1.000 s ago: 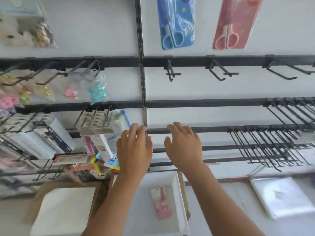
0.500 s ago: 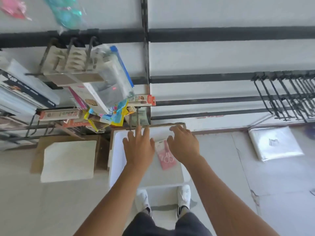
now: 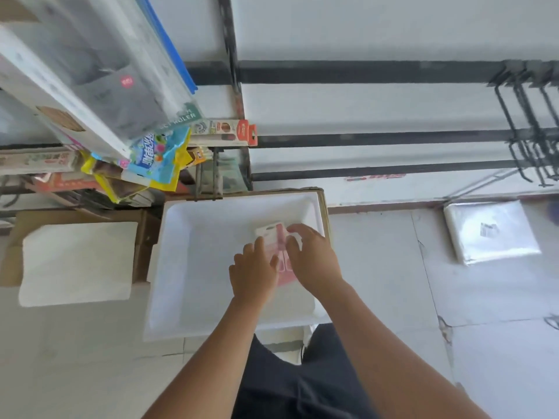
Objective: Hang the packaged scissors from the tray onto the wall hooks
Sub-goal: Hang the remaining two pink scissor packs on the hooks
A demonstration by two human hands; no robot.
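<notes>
A white tray point(image 3: 187, 261) sits on a cardboard box on the floor below me. One pink packaged scissors point(image 3: 279, 237) lies in its right half. My left hand point(image 3: 255, 275) rests on the package's left side with fingers spread. My right hand point(image 3: 313, 261) covers its right side, fingers curled over the edge. Both hands hide most of the package; whether it is lifted off the tray is unclear. Empty black wall hooks point(image 3: 532, 137) stick out at the far right.
Hanging stationery packs point(image 3: 121, 95) crowd the upper left, reaching close above the tray. A second box with a white sheet point(image 3: 78, 261) stands left of the tray. A plastic bag stack point(image 3: 490, 231) lies on the tiled floor at right.
My view has dropped from the wall rails to the floor tray. Both hands have come down from the rails and closed in on the pink scissors package.
</notes>
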